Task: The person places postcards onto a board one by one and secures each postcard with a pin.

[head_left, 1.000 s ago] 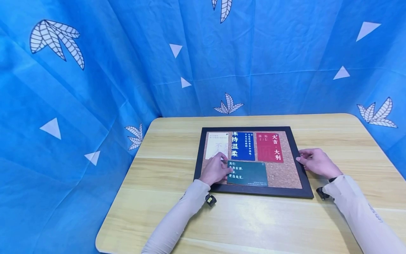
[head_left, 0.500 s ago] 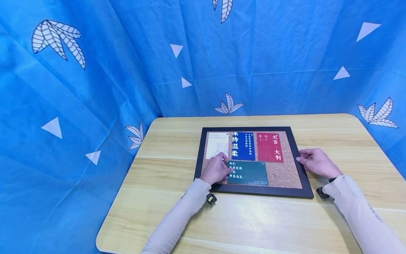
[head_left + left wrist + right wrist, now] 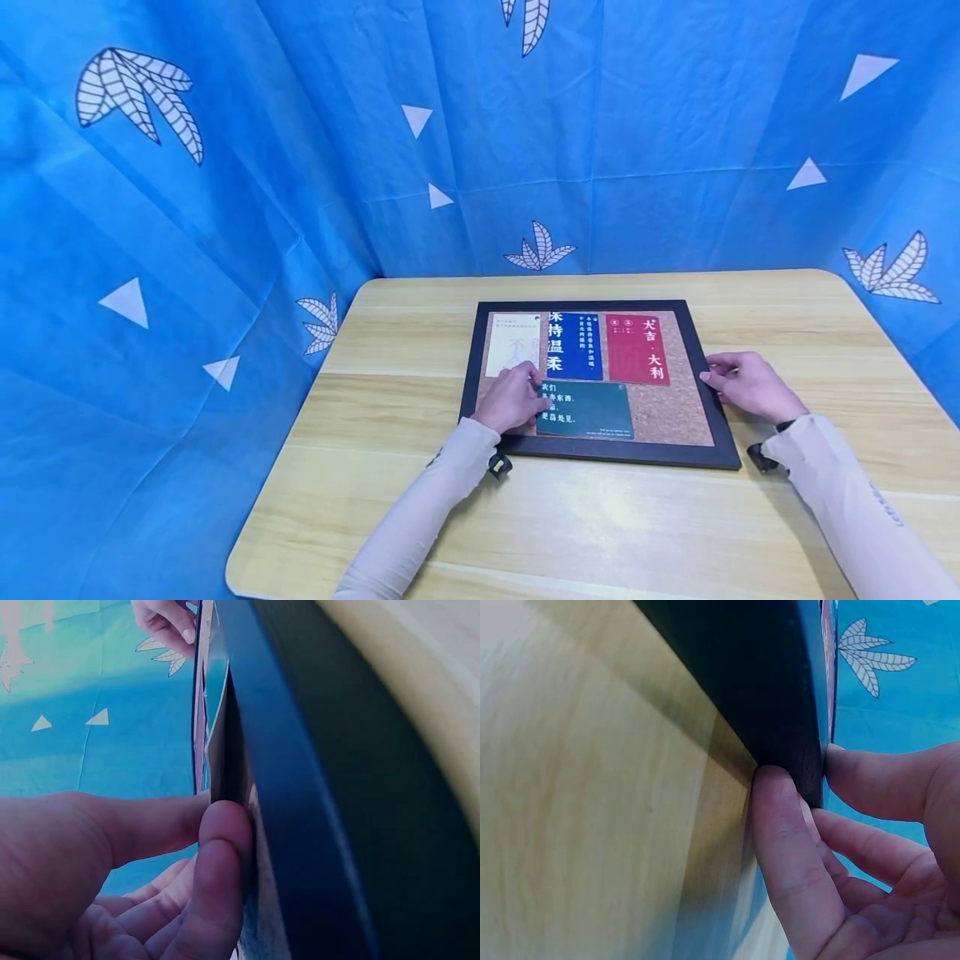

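Note:
A black-framed cork board [image 3: 615,451] lies on the table. My left hand [image 3: 512,398] pinches the left end of a green card [image 3: 592,410] with white lettering, over the board's lower part. In the left wrist view, thumb and fingertips meet on the two sides of the green card [image 3: 217,746], and its held end stands off the cork. At the board's right side, my right hand [image 3: 752,385] grips the frame, thumb on the front and fingers against the outer side, as the frame [image 3: 780,697] in the right wrist view shows.
Along the board's upper part are a white card [image 3: 510,337], a blue card [image 3: 576,346] and a red card [image 3: 636,348]. Bare cork [image 3: 675,417] shows right of the green card. A blue patterned curtain [image 3: 480,150] hangs behind the wooden table [image 3: 375,400].

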{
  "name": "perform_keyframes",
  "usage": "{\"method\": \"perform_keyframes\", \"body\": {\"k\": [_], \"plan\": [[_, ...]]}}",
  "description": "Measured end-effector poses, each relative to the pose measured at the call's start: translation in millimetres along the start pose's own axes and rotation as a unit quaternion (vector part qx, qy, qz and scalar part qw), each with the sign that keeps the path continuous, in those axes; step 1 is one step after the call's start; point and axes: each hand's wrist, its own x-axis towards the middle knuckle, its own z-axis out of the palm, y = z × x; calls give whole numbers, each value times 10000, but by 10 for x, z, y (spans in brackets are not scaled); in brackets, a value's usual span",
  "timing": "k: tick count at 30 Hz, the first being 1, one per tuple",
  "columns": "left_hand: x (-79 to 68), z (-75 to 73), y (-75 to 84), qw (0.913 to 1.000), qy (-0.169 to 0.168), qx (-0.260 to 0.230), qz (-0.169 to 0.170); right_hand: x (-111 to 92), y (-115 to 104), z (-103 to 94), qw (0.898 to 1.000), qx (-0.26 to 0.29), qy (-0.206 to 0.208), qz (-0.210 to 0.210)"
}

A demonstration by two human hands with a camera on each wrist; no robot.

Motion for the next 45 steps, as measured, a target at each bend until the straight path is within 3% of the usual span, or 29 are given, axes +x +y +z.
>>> {"method": "perform_keyframes", "body": {"k": [7, 19, 22, 25, 29, 35, 39, 45], "plan": [[13, -21, 39, 9997, -53, 211, -94, -3, -6, -4, 10000, -46, 6, 39], [9, -22, 48, 9985, -32, 547, 83, -11, -17, 0, 10000, -32, 5, 51], [7, -14, 35, 9969, 65, 764, 203, -9, -16, 2, 10000, -28, 13, 36], [8, -9, 4, 9933, 139, 1004, 554, -7, -8, 5, 10000, -38, 16, 24], [9, -8, -40, 9828, 223, 1360, 1232, -11, 3, 5, 10000, -50, 20, -18], [4, -22, -86, 9539, 416, 2194, 2006, -19, 7, 9, 10000, -27, 8, 45], [-12, -52, -143, 9395, 241, 2571, 2253, -20, 2, 11, 10000, -25, -2, 68], [-57, -113, -224, 9291, -54, 2845, 2362, -23, -6, 2, 10000, -27, 16, 33]]}}
